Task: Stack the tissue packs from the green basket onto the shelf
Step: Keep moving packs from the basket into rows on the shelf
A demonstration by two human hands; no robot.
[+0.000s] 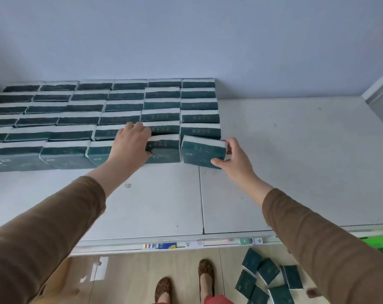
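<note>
Several rows of dark green tissue packs (124, 106) with white edges stand on the white shelf (295, 161), against the wall. My left hand (131, 143) grips the front pack (164, 150) of the second column from the right. My right hand (234, 157) holds the front pack (202, 151) of the rightmost column by its right end; that pack sits slightly askew. A sliver of the green basket (381, 243) shows at the right edge, behind my right sleeve.
Several loose tissue packs (267, 279) lie on the wooden floor at lower right, near my feet (186, 281). The shelf's right half is bare white surface. A seam (200, 198) divides the two shelf panels. A white frame (381, 88) rises at far right.
</note>
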